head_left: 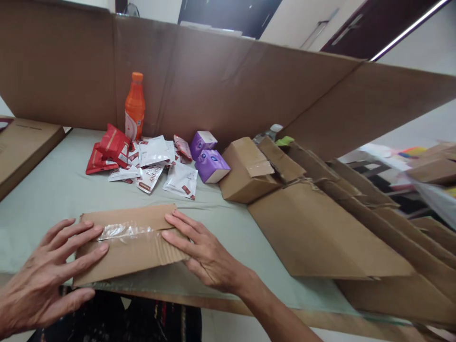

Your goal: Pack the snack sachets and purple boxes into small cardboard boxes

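My left hand (59, 268) is open, fingers spread, their tips resting on the left end of a small cardboard box (131, 259) that lies at the near edge of the table, and its thumb points to the right by the box's near left corner. My right hand (204, 251) is open too, fingers stretched out and laid on the right end of that box. One strip of clear tape (124, 231) runs along the box's top, between my hands. Beyond it I count one orange bottle (135, 104) standing upright, two red packets (114, 145) at the left of the pile, one pink packet (183, 147) at its right, and two purple boxes (213, 166) just beside each other; the white packets (153, 151) overlap too much for me to count. To the right, one brown carton (240, 171) sits beside several larger cartons (320, 237). Pale green cloth (242, 242) covers the table, a tall cardboard screen (221, 80) stands along its far side, and a dark door (351, 28) shows at the far right.
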Demonstrator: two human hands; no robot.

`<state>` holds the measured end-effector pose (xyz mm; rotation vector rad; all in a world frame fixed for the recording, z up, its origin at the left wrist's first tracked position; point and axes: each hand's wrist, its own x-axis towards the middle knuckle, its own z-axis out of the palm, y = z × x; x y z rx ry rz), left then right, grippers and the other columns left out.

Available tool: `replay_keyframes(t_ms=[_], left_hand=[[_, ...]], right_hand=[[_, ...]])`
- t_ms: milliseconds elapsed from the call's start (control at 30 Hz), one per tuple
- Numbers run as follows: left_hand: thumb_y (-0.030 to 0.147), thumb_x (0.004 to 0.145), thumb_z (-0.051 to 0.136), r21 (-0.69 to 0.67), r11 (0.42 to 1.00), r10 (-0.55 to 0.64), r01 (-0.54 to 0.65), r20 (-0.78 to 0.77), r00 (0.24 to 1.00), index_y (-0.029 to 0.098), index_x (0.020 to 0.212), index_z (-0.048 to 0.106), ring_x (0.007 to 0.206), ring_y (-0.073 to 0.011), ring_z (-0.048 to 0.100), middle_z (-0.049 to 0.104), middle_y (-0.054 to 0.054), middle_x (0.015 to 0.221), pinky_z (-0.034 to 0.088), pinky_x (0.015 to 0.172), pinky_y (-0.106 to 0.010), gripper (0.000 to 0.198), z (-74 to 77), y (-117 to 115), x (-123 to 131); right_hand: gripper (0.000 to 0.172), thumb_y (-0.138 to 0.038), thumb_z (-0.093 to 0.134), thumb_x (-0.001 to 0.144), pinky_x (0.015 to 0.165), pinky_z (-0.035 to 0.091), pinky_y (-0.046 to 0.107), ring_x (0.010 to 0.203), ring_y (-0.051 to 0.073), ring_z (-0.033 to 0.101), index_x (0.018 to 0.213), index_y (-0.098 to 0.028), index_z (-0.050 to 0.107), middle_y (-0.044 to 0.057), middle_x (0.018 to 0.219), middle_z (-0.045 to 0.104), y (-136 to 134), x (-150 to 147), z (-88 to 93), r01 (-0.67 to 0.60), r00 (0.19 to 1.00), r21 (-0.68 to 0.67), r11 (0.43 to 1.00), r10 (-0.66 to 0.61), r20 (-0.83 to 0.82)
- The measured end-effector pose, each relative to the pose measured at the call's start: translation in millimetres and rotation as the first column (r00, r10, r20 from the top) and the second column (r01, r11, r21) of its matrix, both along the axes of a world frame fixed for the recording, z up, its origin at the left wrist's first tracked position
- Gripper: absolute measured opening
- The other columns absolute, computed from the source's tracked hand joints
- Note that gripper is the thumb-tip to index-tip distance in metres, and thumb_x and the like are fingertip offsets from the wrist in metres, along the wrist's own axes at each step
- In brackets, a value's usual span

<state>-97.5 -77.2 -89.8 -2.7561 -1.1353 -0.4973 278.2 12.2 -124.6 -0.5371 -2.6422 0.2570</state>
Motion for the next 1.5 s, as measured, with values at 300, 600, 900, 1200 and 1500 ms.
replay_keyframes(t_ms=[300, 600, 900, 1200, 1500], left_hand=[[0.035, 0.086, 0.071, -0.106, 0.994, -0.014, 0.029, 0.135, 0.991, 0.029, 0.151, 0.046, 0.156, -0.0416, 0.018, 0.045, -0.011, 0.156, 0.028, 0.121, -0.070, 0.070, -12.9, 1, 6], [0.028, 0.074, 0.075, 0.051, 0.999, -0.012, -0.004, 0.305, 0.952, 0.019, 0.134, 0.057, 0.136, -0.0351, 0.045, 0.056, -0.016, 0.133, 0.051, 0.109, -0.055, 0.064, -26.9, 2, -8], [0.016, 0.083, 0.072, 0.300, 0.884, 0.288, -0.357, 0.253, 0.924, 0.022, 0.138, 0.057, 0.137, -0.0371, 0.047, 0.052, -0.016, 0.140, 0.046, 0.112, -0.056, 0.057, -0.3, 2, -122], [0.042, 0.091, 0.062, 0.406, 0.567, 0.629, -0.717, 0.349, 0.695, 0.021, 0.114, 0.072, 0.119, -0.0346, 0.057, 0.060, -0.014, 0.123, 0.049, 0.105, -0.054, 0.033, -6.3, 107, -250], [0.042, 0.086, 0.067, 0.250, 0.434, 0.788, -0.866, 0.360, 0.499, 0.020, 0.118, 0.073, 0.123, -0.0380, 0.052, 0.058, -0.016, 0.128, 0.047, 0.102, -0.055, 0.039, -16.1, 226, -281]], right_hand=[[0.062, -0.024, 0.057, 0.097, 0.108, 0.053, 0.046, 0.152, 0.034, 0.034, 0.158, -0.029, 0.042, 0.009, 0.171, 0.020, -22, 9, -8.8, 0.166, 0.986, 0.064, 0.984, -0.166, -0.011], [0.071, -0.009, 0.048, 0.099, 0.112, 0.050, 0.036, 0.147, 0.027, 0.042, 0.163, -0.035, 0.030, 0.009, 0.169, 0.026, 23, -29, -11.5, 0.055, 0.998, -0.123, 0.991, -0.049, 0.050], [0.059, -0.003, 0.046, 0.094, 0.122, 0.037, 0.043, 0.152, 0.022, 0.036, 0.150, -0.020, 0.051, 0.014, 0.163, 0.038, 151, -227, 32.0, -0.351, 0.929, -0.060, 0.934, 0.340, -0.146], [0.059, -0.001, 0.058, 0.086, 0.126, 0.021, 0.053, 0.155, 0.030, 0.024, 0.145, -0.011, 0.054, 0.018, 0.163, 0.037, 200, -467, 56.7, 0.046, 0.999, -0.008, 0.999, -0.046, -0.020], [0.075, -0.008, 0.054, 0.091, 0.122, 0.033, 0.048, 0.154, 0.030, 0.028, 0.160, -0.006, 0.025, 0.023, 0.169, 0.018, 204, -488, 21.8, 0.175, 0.984, -0.174, 0.969, -0.177, 0.005]])
